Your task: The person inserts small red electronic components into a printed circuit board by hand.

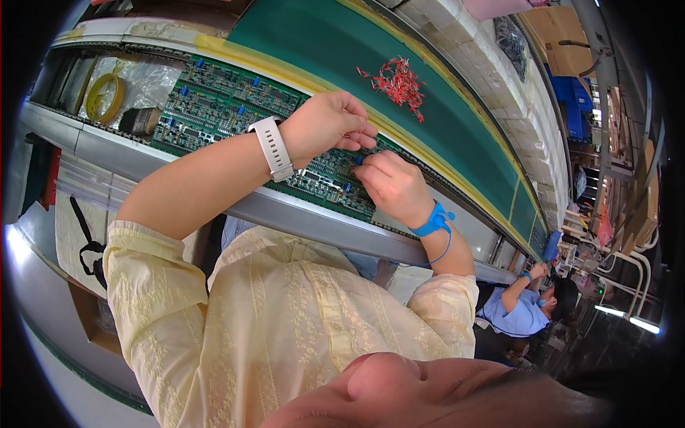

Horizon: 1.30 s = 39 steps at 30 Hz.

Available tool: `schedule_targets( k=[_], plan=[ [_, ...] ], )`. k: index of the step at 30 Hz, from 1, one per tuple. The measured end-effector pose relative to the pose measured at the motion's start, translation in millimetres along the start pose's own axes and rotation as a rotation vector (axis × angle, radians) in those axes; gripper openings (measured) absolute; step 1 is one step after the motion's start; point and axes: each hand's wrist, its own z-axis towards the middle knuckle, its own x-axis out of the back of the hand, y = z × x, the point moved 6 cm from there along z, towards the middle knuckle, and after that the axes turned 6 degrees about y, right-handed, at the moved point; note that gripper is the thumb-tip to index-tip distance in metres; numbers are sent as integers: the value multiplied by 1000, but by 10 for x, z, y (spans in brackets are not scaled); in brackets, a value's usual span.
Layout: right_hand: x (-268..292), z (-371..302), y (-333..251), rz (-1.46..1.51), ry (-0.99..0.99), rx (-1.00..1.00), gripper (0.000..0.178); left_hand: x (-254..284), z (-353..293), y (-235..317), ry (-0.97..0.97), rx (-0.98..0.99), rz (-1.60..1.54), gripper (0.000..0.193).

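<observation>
Green circuit boards [214, 96], dense with chips and small blue parts, lie in a rail track in front of me. Over the boards, my left hand [332, 128] is closed, fingers curled and fingertips together; whatever they may hold is too small to tell. A pale watch band circles that wrist. Just to its right, my right hand [396, 187] pinches down at the board surface beside a small blue part [359, 161]. Its fingertips hide anything between them. A blue wrist strap [435, 219] with a thin cord is on that wrist.
Beyond the rail, a pile of small red parts with thin leads [399, 84] lies on a green belt [300, 39]. A yellow tape roll [105, 98] sits at the left end of the track. Another person in blue [515, 310] works farther along the line, at right.
</observation>
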Motion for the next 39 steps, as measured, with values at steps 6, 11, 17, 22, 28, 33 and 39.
schedule_targets(
  k=[6,11,17,22,28,33,39],
  plan=[
    [-20,-9,10,-6,5,-19,18,6,17,-23,-33,-16,-3,9],
    [-22,-12,7,-19,7,-29,18,-17,6,-13,-41,-6,21,11],
    [-3,21,-23,-17,-28,-40,19,-5,-7,-12,5,-25,-5,18],
    [48,-2,-28,-24,-21,-53,19,-37,-13,13,-26,8,51,29],
    [140,-1,14,67,-28,-86,17,-57,-42,9,-89,46,70,44],
    [381,24,256,387,94,-302,15,-136,-91,-25,-156,73,96,55],
    [135,9,367,721,40,-424,21,-268,-171,-44,-342,71,244,66]
  ],
)
